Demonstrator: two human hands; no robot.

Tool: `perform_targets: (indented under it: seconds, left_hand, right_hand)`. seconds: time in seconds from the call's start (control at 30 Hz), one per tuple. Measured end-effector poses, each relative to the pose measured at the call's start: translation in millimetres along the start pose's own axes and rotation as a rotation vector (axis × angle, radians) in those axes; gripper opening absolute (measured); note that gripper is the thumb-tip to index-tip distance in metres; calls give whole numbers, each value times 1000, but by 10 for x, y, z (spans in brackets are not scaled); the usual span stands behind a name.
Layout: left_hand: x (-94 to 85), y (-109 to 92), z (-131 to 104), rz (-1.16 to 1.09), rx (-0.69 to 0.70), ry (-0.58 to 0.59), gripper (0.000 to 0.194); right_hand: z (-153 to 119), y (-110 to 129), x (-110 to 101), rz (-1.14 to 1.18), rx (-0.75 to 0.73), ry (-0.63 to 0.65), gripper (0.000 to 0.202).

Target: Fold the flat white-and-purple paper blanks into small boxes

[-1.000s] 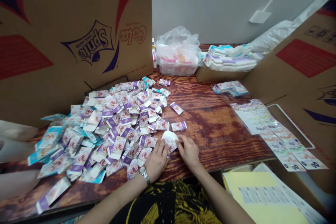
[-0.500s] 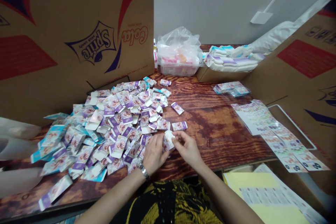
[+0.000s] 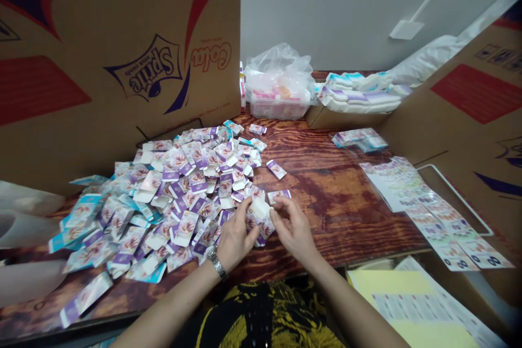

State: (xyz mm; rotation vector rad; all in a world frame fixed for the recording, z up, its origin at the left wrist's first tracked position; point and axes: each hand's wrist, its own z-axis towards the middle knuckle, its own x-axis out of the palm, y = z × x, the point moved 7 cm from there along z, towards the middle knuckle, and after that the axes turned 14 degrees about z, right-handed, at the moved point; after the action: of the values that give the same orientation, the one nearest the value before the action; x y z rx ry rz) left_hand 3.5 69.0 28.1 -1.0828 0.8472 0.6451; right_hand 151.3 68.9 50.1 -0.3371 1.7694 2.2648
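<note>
Between my hands is a small printed carton (image 3: 260, 209), a white flap standing up and purple-and-white panels below. My left hand (image 3: 237, 235), a metal-band watch on its wrist, grips the carton's left side with thumb and fingers. From the right, my right hand (image 3: 294, 227) pinches the white flap's edge, its fingers curled. Left of my hands spreads a heap of small purple or blue printed cartons (image 3: 187, 223), many with white flaps open. Just beyond my fingers lies a single purple-ended carton (image 3: 279, 196).
A large cardboard box (image 3: 122, 27) stands behind the heap, another (image 3: 468, 114) at right. Against the wall are a bagged plastic tub (image 3: 279, 103) and a tray of packets (image 3: 359, 99). Printed sheets (image 3: 432, 206) lie right; yellow paper (image 3: 399, 283) sits below the table edge.
The carton between my hands has opened out, showing a wider white flap and more printed panels. My left hand has shifted slightly left.
</note>
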Motion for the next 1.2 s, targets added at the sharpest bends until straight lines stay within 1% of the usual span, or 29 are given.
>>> perform_targets:
  seconds: [0.07, 0.1, 0.17, 0.2, 0.27, 0.37, 0.43, 0.47, 0.53, 0.63, 0.7, 0.77, 0.9, 1.0, 1.07, 1.1, 1.13, 1.17, 1.2]
  left_hand:
    - [-59, -12, 27, -45, -35, -17, 58]
    - [-83, -29, 38, -59, -32, -24, 57]
    - [-111, -64, 52, -72, -7, -32, 51]
    - [-114, -76, 55, -71, 10, -29, 48]
    - [-106, -96, 55, -58, 58, -13, 41]
    - [-96, -136, 39, 3, 160, -6, 35]
    - [-96, -159, 21, 52, 205, -21, 37]
    - [-96, -163, 11, 70, 211, -35, 39]
    - [-87, -153, -10, 93, 191, -56, 48]
    - [-57, -131, -32, 114, 150, -71, 62]
    - [-37, -131, -34, 129, 142, -68, 65]
    - [-37, -143, -28, 141, 142, -76, 67]
    - [-38, -174, -35, 144, 131, -92, 71]
    - [-23, -192, -8, 159, 148, -78, 71]
    - [-85, -182, 111, 204, 175, -82, 71]
    - [-160, -163, 215, 232, 183, -95, 70]
    - [-276, -135, 346, 274, 184, -125, 68]
    - [-424, -97, 496, 298, 172, -160, 67]
    - [-618, -60, 646, 356, 153, -238, 66]
  right_hand:
    - [-24, 131, 9, -85, -147, 20, 25]
    - [-42, 175, 34, -123, -195, 45, 25]
    - [-68, 209, 85, -142, -210, 94, 24]
    - [-73, 202, 110, -113, -179, 124, 23]
    - [-68, 163, 137, 22, -75, 160, 23]
    - [-26, 53, 112, 289, 127, 109, 28]
    - [8, -14, 114, 412, 226, 84, 29]
    - [26, -34, 129, 446, 258, 95, 27]
    - [59, -41, 154, 456, 280, 121, 24]
    - [93, 30, 114, 298, 218, 82, 19]
    - [84, 133, 93, 146, 133, 53, 18]
    - [41, 235, 113, 50, 59, 43, 21]
    - [-86, 338, 219, 34, -30, 45, 30]
    - [-118, 256, 266, 133, -15, 92, 34]
    - [-94, 97, 260, 244, 51, 158, 35]
    - [-74, -13, 233, 296, 97, 175, 36]
    - [-52, -138, 185, 335, 144, 169, 38]
    - [-30, -275, 105, 345, 188, 119, 39]
    - [-16, -410, 30, 314, 222, 75, 40]
